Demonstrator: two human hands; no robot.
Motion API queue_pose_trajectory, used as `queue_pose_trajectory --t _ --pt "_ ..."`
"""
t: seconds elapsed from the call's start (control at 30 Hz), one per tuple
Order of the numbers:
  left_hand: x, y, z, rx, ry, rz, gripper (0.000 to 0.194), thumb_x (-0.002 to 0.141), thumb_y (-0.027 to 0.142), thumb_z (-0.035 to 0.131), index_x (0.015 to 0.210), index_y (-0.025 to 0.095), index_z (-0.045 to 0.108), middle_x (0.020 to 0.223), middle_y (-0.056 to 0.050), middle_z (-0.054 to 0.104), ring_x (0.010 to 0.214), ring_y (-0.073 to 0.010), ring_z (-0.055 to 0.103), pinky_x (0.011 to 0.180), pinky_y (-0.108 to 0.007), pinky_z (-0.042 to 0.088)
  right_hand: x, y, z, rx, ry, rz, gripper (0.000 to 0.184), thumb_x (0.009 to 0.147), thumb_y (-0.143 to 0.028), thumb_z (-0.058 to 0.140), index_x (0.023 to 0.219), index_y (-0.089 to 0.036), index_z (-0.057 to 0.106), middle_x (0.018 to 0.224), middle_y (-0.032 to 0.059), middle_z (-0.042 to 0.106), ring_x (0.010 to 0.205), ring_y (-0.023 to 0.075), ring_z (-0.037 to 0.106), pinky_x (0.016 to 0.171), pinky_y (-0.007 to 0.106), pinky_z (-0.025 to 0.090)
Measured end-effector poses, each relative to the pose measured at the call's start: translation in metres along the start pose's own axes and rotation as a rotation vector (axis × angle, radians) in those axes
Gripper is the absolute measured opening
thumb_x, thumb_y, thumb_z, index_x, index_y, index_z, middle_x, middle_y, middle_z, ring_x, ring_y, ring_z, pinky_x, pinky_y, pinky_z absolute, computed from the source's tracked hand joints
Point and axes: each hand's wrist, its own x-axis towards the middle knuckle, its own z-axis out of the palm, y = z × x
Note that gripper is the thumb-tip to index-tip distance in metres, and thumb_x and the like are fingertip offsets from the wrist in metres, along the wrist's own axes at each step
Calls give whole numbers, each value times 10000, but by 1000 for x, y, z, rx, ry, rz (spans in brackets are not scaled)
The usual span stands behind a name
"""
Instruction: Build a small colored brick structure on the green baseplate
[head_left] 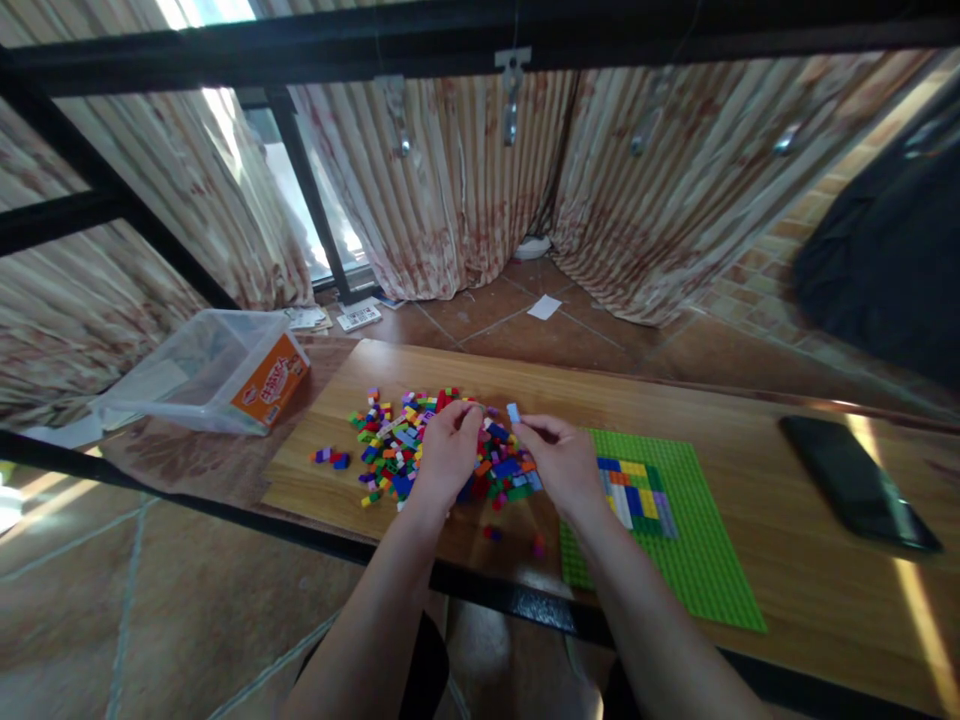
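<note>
A heap of small coloured bricks (397, 445) lies on the wooden table (750, 480). My left hand (446, 450) rests over the heap with its fingers curled and pinched at the top; what they hold is hidden. My right hand (562, 460) hovers just right of the heap and pinches a small light-blue brick (513, 411) between thumb and finger. Beside that hand lies a green baseplate (690, 540) with a patch of coloured bricks (636, 495) fixed on its left part.
A clear plastic box (206, 370) with an orange label lies on its side at the table's left. A dark phone (855, 480) lies at the right. Two stray bricks (514, 540) sit near the front edge. Curtains and a black frame stand behind.
</note>
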Motion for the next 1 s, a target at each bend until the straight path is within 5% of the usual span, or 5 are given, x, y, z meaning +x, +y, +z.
queue_pose_trajectory --t 0.23,0.47,0.6,0.73,1.0 --pt "1 10 -17 498 -4 155 230 857 189 474 734 156 666 656 -8 639 639 -142 578 632 -244 428 3 0 -11 -710 -66 -215 155 825 -226 619 844 -195 770 865 64 754 795 201 670 747 304 462" --pt "3 5 -27 781 22 234 249 842 134 482 905 151 722 922 -81 726 882 -199 648 845 -296 486 2 -10 -19 -714 -119 -189 130 812 -238 664 878 -184 762 876 65 755 780 192 666 728 303 458" --pt "0 8 -33 919 15 216 270 851 129 474 948 148 726 994 -101 719 957 -227 653 919 -336 486 -11 -25 -43 -601 -424 -131 128 794 -306 673 799 -205 752 751 17 738 696 161 652 644 274 436" --pt "-2 8 -40 981 14 199 282 857 130 477 988 155 726 1039 -105 716 968 -243 661 914 -358 502 -36 -35 -62 -800 -681 -59 115 727 -333 721 699 -221 717 672 -7 694 624 149 609 577 270 385" --pt "-4 2 -52 960 9 237 331 805 55 484 1002 140 736 1068 -105 725 1046 -238 649 1005 -366 474 -58 -20 -53 -1233 -747 -134 46 720 -192 652 724 -209 694 762 43 698 755 203 628 615 288 345"
